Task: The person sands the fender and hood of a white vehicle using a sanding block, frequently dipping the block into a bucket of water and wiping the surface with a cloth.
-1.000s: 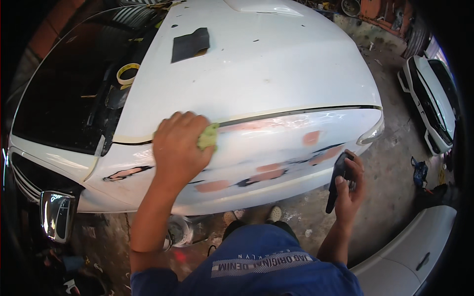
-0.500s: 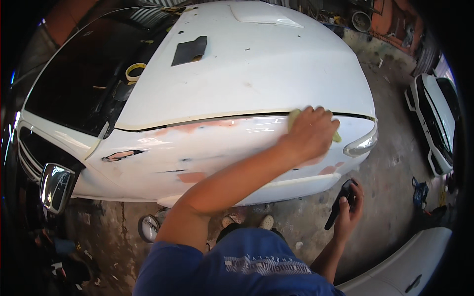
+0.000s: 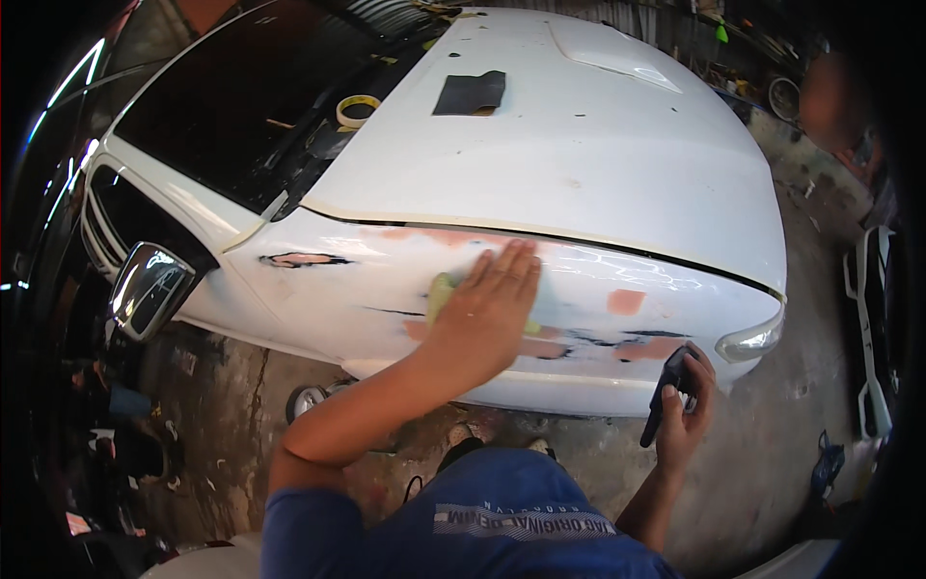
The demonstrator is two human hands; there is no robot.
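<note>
And the left hand (image 3: 492, 309) is working mid-panel, close to the centre of the clock, lying with its fingers stretched out rather than curling, and spreading over the green cloth (image 3: 441, 294). The cloth is resting on the white fender (image 3: 579, 289), peeking out on the hand's nine o'clock side; whether the thumb is pinching it, I'm not able to tell. Out at four o'clock, the right hand (image 3: 690, 410) is gripping a dark block (image 3: 661, 410), fingers wrapping its side, while the headlight (image 3: 752, 338) is sitting at three.

This is looking like the wiping-down step, judging by the cloth moving among the pink patches (image 3: 626, 302). The next stroke is probably calling for a flat palm and even pressure.

Compared with half a second ago, the left hand is now working well back from the headlight, toward nine o'clock; the right is staying put with its block, and the whole view is swinging, the hood (image 3: 627, 145) sitting further toward three.
</note>
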